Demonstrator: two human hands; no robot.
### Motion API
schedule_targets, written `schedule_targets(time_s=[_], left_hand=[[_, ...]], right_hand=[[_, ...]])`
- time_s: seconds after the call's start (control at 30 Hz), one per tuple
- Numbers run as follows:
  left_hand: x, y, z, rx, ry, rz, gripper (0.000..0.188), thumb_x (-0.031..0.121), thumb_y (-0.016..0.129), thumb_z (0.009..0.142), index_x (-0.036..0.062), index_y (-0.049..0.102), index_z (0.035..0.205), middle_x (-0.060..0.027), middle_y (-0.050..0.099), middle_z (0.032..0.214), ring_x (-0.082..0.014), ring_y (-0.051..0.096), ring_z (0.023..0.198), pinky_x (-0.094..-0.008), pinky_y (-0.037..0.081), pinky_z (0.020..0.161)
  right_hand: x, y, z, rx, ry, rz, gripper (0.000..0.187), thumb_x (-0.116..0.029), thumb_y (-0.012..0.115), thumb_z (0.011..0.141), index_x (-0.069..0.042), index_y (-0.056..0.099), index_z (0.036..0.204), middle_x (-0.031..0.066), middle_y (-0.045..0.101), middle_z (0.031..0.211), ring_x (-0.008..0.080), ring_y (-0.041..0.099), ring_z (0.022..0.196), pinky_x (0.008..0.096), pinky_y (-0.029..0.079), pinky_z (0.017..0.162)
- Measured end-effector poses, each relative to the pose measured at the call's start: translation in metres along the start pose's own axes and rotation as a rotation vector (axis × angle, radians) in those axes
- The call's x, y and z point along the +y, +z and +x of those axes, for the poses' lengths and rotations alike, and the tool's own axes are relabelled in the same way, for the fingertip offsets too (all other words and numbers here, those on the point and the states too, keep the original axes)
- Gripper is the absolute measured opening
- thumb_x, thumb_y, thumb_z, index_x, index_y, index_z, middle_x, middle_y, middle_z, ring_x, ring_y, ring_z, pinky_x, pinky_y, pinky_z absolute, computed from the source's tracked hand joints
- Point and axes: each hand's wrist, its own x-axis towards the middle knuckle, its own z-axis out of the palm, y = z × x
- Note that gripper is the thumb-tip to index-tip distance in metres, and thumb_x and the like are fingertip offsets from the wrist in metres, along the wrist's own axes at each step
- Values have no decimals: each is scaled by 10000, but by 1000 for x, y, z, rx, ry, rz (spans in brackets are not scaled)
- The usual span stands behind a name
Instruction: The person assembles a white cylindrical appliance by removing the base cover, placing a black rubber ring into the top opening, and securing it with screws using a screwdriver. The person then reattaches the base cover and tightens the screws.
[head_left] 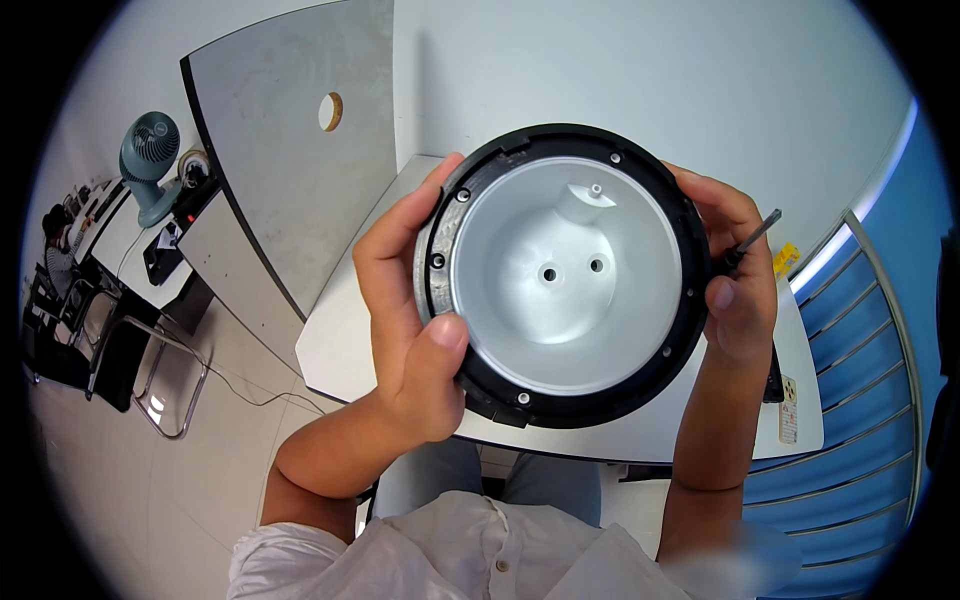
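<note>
A round appliance housing [570, 320] is held up in front of me, its opening facing me. It has a black rim [565, 411] with several screw holes or screws and a smooth silver metal bowl inside. Two small dark holes and a raised bracket with a little post show in the bowl. My left hand [405, 310] is closed round its left edge, thumb on the rim. On the opposite edge, my right hand [745, 305] grips the housing. A screwdriver [758, 231] is also tucked in that hand, its metal shaft pointing up and right.
Beneath the housing is a white table [345, 340], with a grey partition [290, 130] at its left. Beside my right forearm lie a remote control [788, 425] and a yellow object [786, 258]. A metal railing [890, 330] runs at right. Far left: a fan [152, 165], a folding chair [160, 375], another person [60, 250].
</note>
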Motion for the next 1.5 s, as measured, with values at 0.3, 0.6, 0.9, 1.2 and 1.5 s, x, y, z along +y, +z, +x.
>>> schedule_targets(time_s=[0.3,0.6,0.9,1.2,1.5], left_hand=[[1,-1,-1,-6,-37,19,661,384,389,903,-67,195,1345,-257,283,1405,-303,333,1294,-403,250,1076],[2,-2,-2,6,-42,36,660,378,391,901,-66,184,1344,-263,277,1403,-307,324,1296,-408,245,1077],[2,0,-3,13,-55,2,663,377,402,900,-62,177,1342,-270,266,1407,-310,318,1300,-409,245,1078],[4,-1,-2,-1,-49,18,659,373,406,901,-62,182,1343,-269,269,1407,-308,323,1298,-407,245,1078],[3,0,-1,-3,-35,17,655,373,408,900,-56,185,1342,-267,269,1409,-307,325,1296,-405,248,1077]], right_hand=[[1,-1,0,0,-4,-3,778,-486,716,719,25,483,1257,123,563,1174,90,412,743,214,342,646],[1,1,0,0,-4,-3,778,-488,714,720,26,485,1258,116,568,1166,80,406,722,206,336,629],[2,2,0,-2,-4,-4,778,-490,712,721,26,487,1258,109,573,1157,70,400,700,198,330,612],[1,2,0,3,-4,-5,778,-492,710,722,27,489,1258,101,578,1149,60,394,679,190,324,595],[2,1,0,4,-5,-6,777,-493,708,724,28,491,1258,94,584,1140,50,389,658,183,318,577]])
